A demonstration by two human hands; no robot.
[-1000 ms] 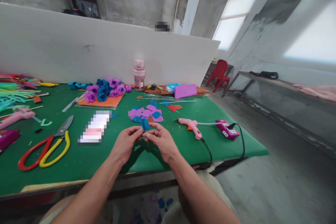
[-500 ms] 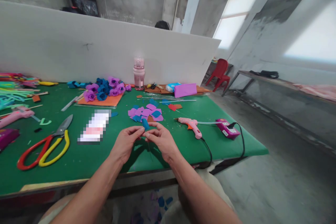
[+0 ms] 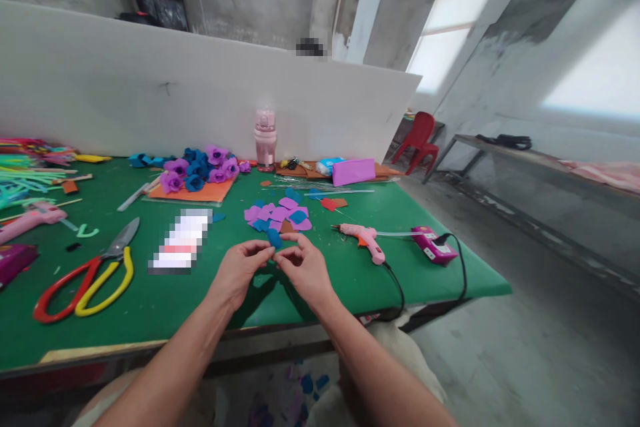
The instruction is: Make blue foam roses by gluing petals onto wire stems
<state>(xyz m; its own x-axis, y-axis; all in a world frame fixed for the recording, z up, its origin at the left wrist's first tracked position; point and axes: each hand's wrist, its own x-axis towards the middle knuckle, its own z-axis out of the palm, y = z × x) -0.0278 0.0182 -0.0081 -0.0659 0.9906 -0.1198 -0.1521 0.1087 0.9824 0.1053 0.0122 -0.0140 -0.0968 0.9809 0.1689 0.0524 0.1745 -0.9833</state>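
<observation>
Between my fingertips is a small curled piece of blue paper (image 3: 275,238), standing up above the table's front part. My left hand (image 3: 243,268) pinches it from the left, thumb and forefinger together. My right hand (image 3: 306,265) pinches at its lower end from the right, with the other fingers bent. Just behind the hands lies a pile of purple and blue paper petals (image 3: 277,214), with a brown piece among them. A pink glue gun (image 3: 364,237) rests on its side to the right of my right hand, a clear glue stick in its back.
Red-and-yellow-handled scissors (image 3: 107,267) lie at left. Purple and blue paper flowers (image 3: 200,170) sit on orange sheets, beside a pink bottle (image 3: 265,140). A purple box (image 3: 434,245) with a black cord is at right. A white board (image 3: 210,93) closes off the back of the green table (image 3: 165,310).
The blue paper piece has tilted and shifted slightly to the left between my fingertips. A thin wire seen under my hands before is harder to make out now.
</observation>
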